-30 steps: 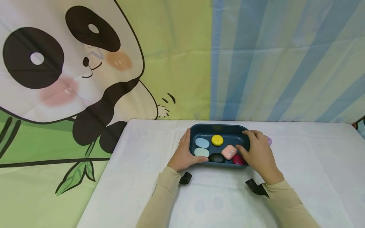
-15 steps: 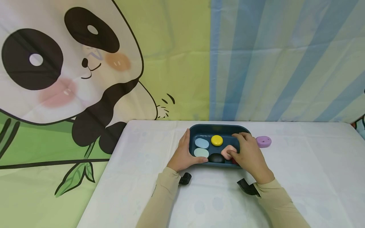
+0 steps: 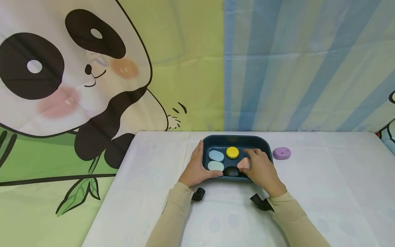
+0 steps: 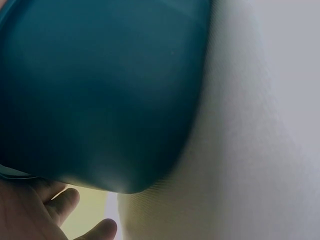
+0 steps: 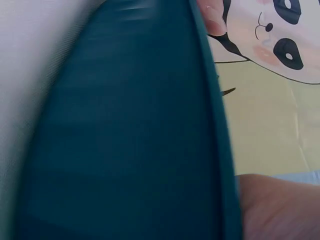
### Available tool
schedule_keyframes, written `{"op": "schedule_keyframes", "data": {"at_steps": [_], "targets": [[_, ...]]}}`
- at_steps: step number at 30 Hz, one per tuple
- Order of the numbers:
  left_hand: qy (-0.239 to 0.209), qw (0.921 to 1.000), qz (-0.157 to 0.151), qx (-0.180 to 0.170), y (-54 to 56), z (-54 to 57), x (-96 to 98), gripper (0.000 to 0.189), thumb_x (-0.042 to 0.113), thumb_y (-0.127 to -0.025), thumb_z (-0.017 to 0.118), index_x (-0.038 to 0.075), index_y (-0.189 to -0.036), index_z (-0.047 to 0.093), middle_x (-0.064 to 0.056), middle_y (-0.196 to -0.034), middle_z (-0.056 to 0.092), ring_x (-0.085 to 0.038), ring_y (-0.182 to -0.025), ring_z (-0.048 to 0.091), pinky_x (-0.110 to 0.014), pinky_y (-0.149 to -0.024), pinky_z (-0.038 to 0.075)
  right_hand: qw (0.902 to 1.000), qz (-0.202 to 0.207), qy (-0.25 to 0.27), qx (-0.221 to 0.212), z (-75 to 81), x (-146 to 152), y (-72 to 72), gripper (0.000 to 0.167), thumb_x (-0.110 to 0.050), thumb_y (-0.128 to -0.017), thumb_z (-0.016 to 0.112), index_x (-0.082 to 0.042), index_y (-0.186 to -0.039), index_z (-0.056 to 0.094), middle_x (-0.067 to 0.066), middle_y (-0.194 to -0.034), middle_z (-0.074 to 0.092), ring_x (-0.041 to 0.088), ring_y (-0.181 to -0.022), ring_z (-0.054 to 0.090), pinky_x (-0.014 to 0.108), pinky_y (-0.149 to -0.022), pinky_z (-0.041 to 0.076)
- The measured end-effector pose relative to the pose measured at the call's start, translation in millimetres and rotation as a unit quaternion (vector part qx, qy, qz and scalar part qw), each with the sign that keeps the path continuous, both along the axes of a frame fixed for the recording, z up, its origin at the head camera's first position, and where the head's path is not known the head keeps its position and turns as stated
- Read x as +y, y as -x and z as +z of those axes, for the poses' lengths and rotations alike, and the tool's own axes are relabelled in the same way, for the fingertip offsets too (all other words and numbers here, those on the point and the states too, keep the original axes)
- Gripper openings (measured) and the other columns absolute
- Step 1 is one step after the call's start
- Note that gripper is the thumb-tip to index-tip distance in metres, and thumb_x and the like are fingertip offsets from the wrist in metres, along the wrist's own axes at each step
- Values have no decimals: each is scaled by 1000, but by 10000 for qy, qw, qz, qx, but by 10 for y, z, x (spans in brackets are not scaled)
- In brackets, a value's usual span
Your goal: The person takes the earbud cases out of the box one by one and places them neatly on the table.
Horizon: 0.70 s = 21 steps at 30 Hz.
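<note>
Gripping the left end of the blue tray (image 3: 236, 141) with the left hand (image 3: 194, 170); touching the pink piece (image 3: 242, 163) inside, right of middle, with the right hand (image 3: 261, 170), cannot tell if pinching. Could knock the black piece (image 3: 231, 171) by dragging left. See green piece (image 3: 215, 166), light blue piece (image 3: 216, 155), yellow piece (image 3: 232, 152) inside, then, past the blocking right hand, purple piece (image 3: 282, 153) right of the tray.

tray (image 3: 236, 140) — on table (image 3: 333, 185) | lone piece (image 3: 282, 153) — right of tray
</note>
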<state>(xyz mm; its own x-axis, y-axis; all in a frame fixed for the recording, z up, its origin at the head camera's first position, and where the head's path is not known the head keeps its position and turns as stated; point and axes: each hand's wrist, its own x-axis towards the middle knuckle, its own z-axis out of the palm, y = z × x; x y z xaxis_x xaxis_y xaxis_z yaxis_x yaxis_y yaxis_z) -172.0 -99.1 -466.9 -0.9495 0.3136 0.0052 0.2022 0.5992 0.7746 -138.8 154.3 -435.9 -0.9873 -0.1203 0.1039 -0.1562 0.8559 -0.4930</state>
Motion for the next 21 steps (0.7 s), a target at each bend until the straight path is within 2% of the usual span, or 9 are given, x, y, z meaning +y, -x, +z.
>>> {"op": "schedule_keyframes", "data": {"at_steps": [9,16,21], "targets": [[-72,10000,20,2,16,-11,0,139,59,-67,89,20,-163,-5,4,-169,1,-19,-153,9,-50,-118,26,9987,-32,-247,-437,-3,-10,52,63,-18,-79,87,-3,-135,61,25,-129,60,43,-112,59,61,-81,54],[-104,9999,73,7,-2,-48,15,138,56,-67,90,22,-163,-4,2,-169,3,-22,-153,12,-52,-117,27,9967,-117,-361,-714,-38,-28,45,60,-16,-78,87,-7,-133,65,23,-128,62,40,-107,62,59,-81,55],[-151,9999,61,52,-16,-75,5,137,54,-68,90,21,-163,-3,0,-169,4,-25,-153,13,-55,-116,28,9951,-95,-513,-836,-47,-62,31,52,-12,-79,85,-5,-127,68,20,-124,62,38,-108,61,60,-82,54]]}}
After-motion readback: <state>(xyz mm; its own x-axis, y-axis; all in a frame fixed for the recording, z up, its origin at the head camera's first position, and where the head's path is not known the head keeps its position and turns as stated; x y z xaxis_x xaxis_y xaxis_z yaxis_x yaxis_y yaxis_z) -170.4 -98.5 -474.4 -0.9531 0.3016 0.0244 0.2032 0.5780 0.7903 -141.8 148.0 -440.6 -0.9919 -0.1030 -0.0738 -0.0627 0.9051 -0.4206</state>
